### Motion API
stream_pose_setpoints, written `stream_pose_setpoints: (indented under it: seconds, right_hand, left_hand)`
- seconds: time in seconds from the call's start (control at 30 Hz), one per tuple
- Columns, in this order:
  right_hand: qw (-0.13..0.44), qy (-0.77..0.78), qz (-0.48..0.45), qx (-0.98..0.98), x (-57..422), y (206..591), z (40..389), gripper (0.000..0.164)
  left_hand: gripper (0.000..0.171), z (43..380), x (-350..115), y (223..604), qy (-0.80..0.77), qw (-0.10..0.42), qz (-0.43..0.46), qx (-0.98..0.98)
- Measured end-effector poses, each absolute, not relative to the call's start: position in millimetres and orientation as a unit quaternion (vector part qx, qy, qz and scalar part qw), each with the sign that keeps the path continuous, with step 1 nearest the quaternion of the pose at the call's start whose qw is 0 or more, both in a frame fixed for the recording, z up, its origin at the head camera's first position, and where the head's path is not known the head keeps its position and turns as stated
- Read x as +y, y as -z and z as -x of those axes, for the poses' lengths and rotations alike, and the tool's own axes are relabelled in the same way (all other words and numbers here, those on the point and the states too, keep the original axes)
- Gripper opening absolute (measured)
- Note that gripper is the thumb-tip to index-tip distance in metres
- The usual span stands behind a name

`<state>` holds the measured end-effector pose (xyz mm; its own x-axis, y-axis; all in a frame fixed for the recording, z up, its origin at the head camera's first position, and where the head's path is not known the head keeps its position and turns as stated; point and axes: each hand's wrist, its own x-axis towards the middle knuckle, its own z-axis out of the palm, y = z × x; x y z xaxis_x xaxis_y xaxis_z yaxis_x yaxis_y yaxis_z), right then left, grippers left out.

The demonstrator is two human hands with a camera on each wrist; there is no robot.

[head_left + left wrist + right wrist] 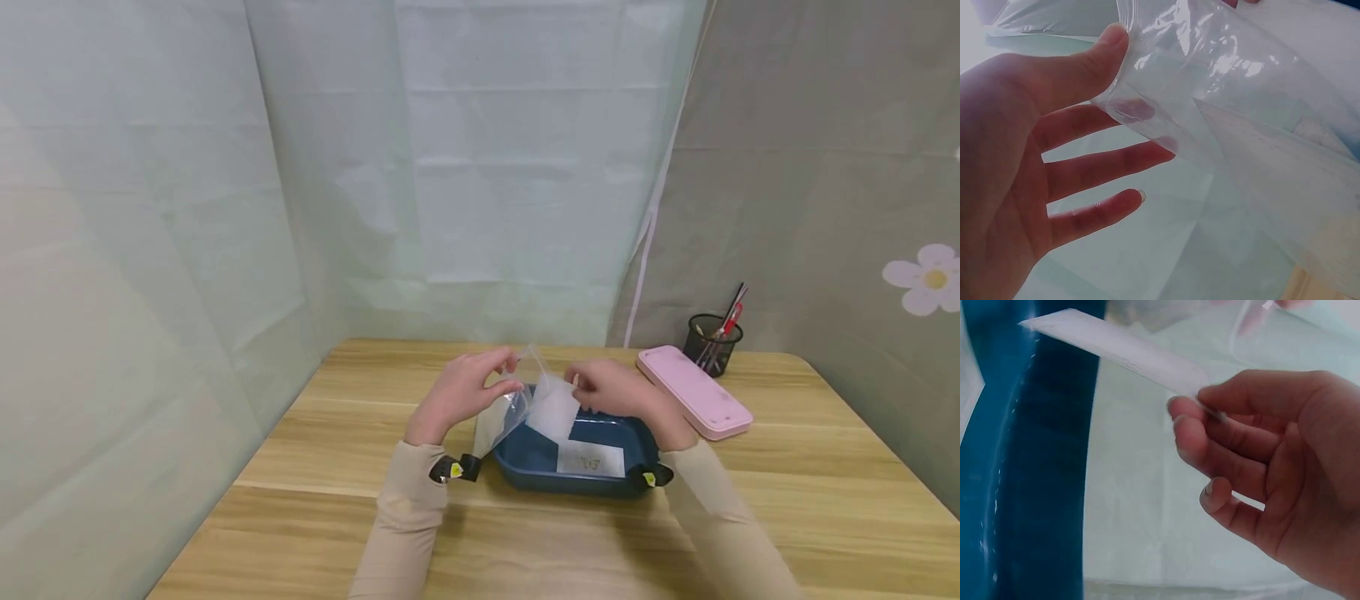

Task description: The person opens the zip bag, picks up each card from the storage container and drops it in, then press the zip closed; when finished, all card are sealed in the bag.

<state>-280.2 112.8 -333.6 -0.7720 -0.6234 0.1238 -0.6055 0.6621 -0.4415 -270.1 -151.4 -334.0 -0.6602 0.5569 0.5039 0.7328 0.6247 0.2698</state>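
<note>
In the head view my left hand (471,390) is over the left end of a blue tray (573,485). Its thumb and index finger pinch the edge of a clear plastic bag (1229,87), while the other fingers spread out behind the film. My right hand (621,390) pinches a small white paper slip (1122,350) between thumb and fingertips. From the head, that slip overlaps the bag above the tray. Another white slip (591,459) with handwritten marks lies at the tray's near side.
Right of the tray lies a pink case (693,392) on the wooden table (315,517). Behind it stands a black mesh cup (708,354) of pens. Pale curtains (517,192) hang around the table's back and sides.
</note>
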Motion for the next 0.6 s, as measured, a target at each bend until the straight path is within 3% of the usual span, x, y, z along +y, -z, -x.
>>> stream_pose_setpoints:
  seconds: [0.23,0.6]
  right_hand:
    - [-0.023,0.335,0.245,0.909,118,342,273,0.026]
    - [-0.094,0.393,0.135,0.905,125,337,263,0.029]
  left_hand:
    - [0.026,272,-152,336,0.212,0.212,0.357,-0.885]
    - [0.025,275,-150,339,0.210,0.229,0.355,-0.882]
